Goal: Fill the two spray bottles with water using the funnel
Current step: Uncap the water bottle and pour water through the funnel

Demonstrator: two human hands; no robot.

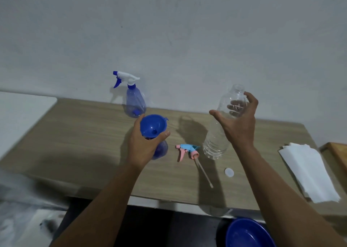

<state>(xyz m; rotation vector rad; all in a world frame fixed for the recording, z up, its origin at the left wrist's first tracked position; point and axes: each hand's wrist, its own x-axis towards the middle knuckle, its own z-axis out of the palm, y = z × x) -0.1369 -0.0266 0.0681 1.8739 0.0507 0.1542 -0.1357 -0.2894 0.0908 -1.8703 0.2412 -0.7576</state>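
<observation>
My left hand (142, 149) grips a blue spray bottle (161, 151) with no spray head, standing mid-table. A blue funnel (153, 126) sits in its neck. Its pink and light-blue spray head (187, 150) lies on the table just to the right, tube pointing toward me. A clear uncapped water bottle (216, 143) stands further right. My right hand (238, 126) is spread around its upper part, fingers showing through the plastic, thumb held off to the left. A second blue spray bottle (136, 100) with a white and blue head stands by the wall.
A white bottle cap (229, 172) lies near the table's front edge (169, 199). A stack of white paper towels (308, 173) lies at the right. A blue bowl (247, 233) sits below the table edge. A white surface (20, 111) adjoins the table at left.
</observation>
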